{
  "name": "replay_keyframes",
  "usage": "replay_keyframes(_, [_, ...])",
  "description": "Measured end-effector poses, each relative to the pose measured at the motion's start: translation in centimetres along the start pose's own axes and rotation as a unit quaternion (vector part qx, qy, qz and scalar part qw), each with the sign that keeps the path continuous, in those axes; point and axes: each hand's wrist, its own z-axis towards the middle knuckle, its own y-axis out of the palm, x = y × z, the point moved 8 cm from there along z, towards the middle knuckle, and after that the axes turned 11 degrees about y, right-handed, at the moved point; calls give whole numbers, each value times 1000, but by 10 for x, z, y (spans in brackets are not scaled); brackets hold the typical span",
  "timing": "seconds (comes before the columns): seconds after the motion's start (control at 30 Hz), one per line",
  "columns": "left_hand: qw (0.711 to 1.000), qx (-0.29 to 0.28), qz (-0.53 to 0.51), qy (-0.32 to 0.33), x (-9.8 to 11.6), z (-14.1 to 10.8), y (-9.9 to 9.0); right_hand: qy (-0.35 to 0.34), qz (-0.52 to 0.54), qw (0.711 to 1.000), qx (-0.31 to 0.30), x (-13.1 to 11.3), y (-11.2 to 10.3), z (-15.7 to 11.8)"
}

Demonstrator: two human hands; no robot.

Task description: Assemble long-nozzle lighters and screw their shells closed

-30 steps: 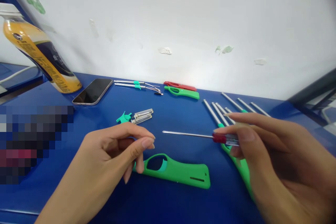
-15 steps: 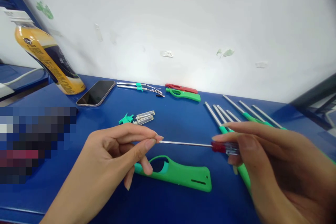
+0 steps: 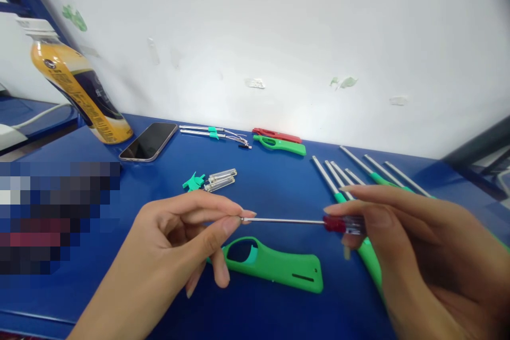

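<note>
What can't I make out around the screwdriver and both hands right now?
- Head view: whatever the left hand may pinch at the screwdriver's tip; fingertips cover it.
- Head view: the screwdriver's handle end, behind the right hand's fingers.
- Head view: the left end of the near green casing, behind left-hand fingers.
- Head view: parts of the right-side green casings, behind the right hand.
- Head view: bottle small print, too small.

1. The left hand (image 3: pixel 179 228) is bare, with slender fingers (image 3: pixel 207 203) and creases over the thumb knuckle (image 3: pixel 211 244).
2. Its forearm (image 3: pixel 119 292) is bare as far as the frame shows.
3. The right hand (image 3: pixel 414 249) is bare too, also slender-fingered, with nail tips (image 3: pixel 346 188) reaching past the flesh.
</note>
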Motion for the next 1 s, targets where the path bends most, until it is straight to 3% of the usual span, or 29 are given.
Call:
replay_keyframes(0.13, [997,66,-16,34,3,-4,-4,30,92,995,40,-1,-1,0])
replay_keyframes(0.23, [996,69,5,63,9,-3,-2,83,106,990,38,-2,1,-1])
replay_keyframes(0.37, [986,73,75,128,25,-2,-3,133,123,983,30,-1,1,-3])
replay_keyframes(0.5, [955,91,174,221,40,-8,-6,150,125,980,27,2,0,-3])
replay_keyframes(0.63, [910,119,242,315,48,-18,-8,142,125,982,20,0,2,-4])
replay_keyframes(0.77, [888,92,260,367,53,-18,-2,127,124,984,25,0,1,-2])
replay_keyframes(1.0, [858,61,327,391,58,-15,7,31,138,990,3,-8,2,2])
